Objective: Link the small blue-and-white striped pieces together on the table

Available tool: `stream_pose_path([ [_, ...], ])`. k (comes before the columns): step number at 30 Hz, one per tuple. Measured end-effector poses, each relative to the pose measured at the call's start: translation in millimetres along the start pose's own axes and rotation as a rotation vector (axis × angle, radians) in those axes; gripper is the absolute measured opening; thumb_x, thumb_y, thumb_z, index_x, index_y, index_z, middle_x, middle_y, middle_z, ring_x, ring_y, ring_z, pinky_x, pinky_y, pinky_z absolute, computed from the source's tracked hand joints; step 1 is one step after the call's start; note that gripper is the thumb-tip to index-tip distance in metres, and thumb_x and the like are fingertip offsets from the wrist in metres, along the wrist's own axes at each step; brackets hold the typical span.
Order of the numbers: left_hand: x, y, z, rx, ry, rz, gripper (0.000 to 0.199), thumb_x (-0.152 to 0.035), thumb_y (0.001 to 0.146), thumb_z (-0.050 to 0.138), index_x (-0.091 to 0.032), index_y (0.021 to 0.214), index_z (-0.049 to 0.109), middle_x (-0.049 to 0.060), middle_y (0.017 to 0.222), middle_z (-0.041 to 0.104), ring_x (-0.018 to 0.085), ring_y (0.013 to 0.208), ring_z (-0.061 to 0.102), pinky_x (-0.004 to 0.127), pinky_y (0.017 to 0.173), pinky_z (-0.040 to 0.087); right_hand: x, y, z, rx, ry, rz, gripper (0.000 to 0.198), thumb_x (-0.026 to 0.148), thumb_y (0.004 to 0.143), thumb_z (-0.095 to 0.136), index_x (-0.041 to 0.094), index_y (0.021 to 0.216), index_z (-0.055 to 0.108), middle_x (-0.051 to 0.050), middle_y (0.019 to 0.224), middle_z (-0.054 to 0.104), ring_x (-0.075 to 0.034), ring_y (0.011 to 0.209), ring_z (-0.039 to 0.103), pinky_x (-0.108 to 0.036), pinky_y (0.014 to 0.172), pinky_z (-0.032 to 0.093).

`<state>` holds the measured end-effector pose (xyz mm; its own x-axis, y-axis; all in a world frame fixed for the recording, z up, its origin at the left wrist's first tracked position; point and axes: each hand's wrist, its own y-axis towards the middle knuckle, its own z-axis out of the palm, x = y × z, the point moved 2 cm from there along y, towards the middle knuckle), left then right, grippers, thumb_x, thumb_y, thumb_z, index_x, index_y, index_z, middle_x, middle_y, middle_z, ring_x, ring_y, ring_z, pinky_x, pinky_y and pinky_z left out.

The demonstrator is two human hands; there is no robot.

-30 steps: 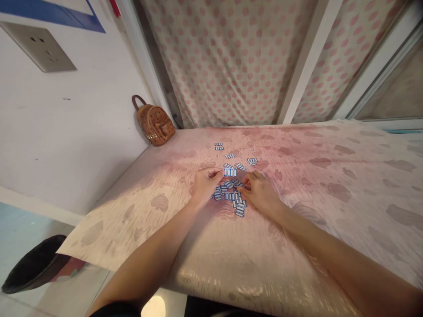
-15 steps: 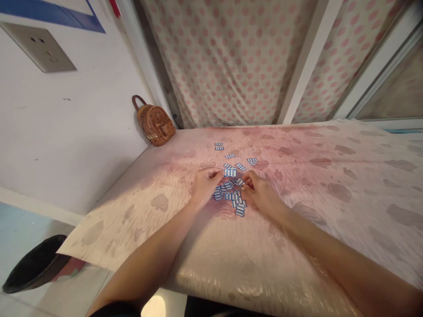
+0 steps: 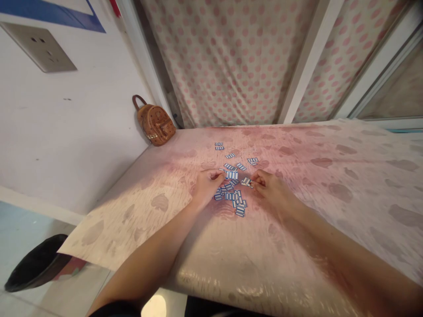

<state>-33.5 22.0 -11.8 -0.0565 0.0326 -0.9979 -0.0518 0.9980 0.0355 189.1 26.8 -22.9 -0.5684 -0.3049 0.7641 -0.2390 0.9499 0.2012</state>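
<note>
Between thumb and fingers, my left hand (image 3: 209, 185) pinches a stack of small blue-and-white striped cards (image 3: 232, 175) above the pile. My right hand (image 3: 264, 185) is closed on a single striped card (image 3: 246, 181), gripped at its right edge. Under and between the hands lies a loose pile of the same cards (image 3: 229, 196), overlapping one another. Their print is too small to read. Farther off, several more cards (image 3: 219, 146) are scattered flat on the tablecloth (image 3: 198, 246).
A small brown backpack (image 3: 156, 124) leans by the wall at the table's far left corner. Behind the table hangs a dotted curtain (image 3: 228, 61). On the floor at left stands a dark bin (image 3: 36, 264). A socket (image 3: 39, 47) is set in the wall.
My right hand has moved slightly right, carrying a card away from the pile. My left hand, with its stack, has shifted only a little to the right.
</note>
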Motion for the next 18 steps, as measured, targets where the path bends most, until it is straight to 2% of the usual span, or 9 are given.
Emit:
stream_pose_path([
  [3,0.8,0.1,-0.1,0.010,0.011,-0.003,0.012,-0.022,0.086,0.068,-0.015,0.085,0.078,0.005,0.081,0.078,0.017,0.072,0.075,0.023,0.064,0.057,-1.5,0.6,-2.7,-0.010,-0.015,-0.003,0.010,0.030,0.085,0.053,0.022,0.078,0.054,0.002,0.063,0.059,-0.015,0.055,0.052,-0.026,0.052,0.033],
  [6,-0.9,-1.0,0.6,0.008,0.008,-0.020,0.012,-0.020,0.086,0.067,-0.014,0.085,0.078,0.006,0.081,0.078,0.017,0.073,0.075,0.023,0.064,0.057,1.6,0.9,-6.5,0.006,-0.035,-0.017,0.012,0.028,0.085,0.052,0.021,0.077,0.057,0.001,0.064,0.060,-0.015,0.056,0.053,-0.026,0.054,0.034],
  [10,-1.3,-1.6,1.2,0.006,0.011,-0.022,0.011,-0.020,0.086,0.068,-0.014,0.084,0.078,0.005,0.081,0.078,0.017,0.073,0.075,0.023,0.064,0.057,4.3,1.4,-7.9,0.048,-0.023,0.012,0.014,0.022,0.084,0.051,0.021,0.085,0.065,0.000,0.069,0.064,-0.016,0.060,0.057,-0.026,0.056,0.038],
  [14,-0.2,-1.2,1.7,0.008,0.021,-0.023,0.012,-0.020,0.086,0.068,-0.014,0.083,0.077,0.005,0.079,0.078,0.018,0.073,0.075,0.023,0.063,0.056,0.5,2.4,-6.9,0.013,0.019,0.000,0.014,0.023,0.084,0.055,0.021,0.097,0.061,0.000,0.074,0.066,-0.017,0.061,0.059,-0.026,0.057,0.040],
  [18,-1.9,-1.1,2.5,0.003,0.014,-0.037,0.012,-0.018,0.087,0.067,-0.014,0.081,0.077,0.004,0.077,0.077,0.017,0.072,0.075,0.022,0.063,0.056,-0.8,3.9,-10.5,0.012,0.013,0.003,0.011,0.022,0.082,0.054,0.021,0.089,0.062,-0.002,0.079,0.069,-0.017,0.067,0.061,-0.027,0.060,0.041],
])
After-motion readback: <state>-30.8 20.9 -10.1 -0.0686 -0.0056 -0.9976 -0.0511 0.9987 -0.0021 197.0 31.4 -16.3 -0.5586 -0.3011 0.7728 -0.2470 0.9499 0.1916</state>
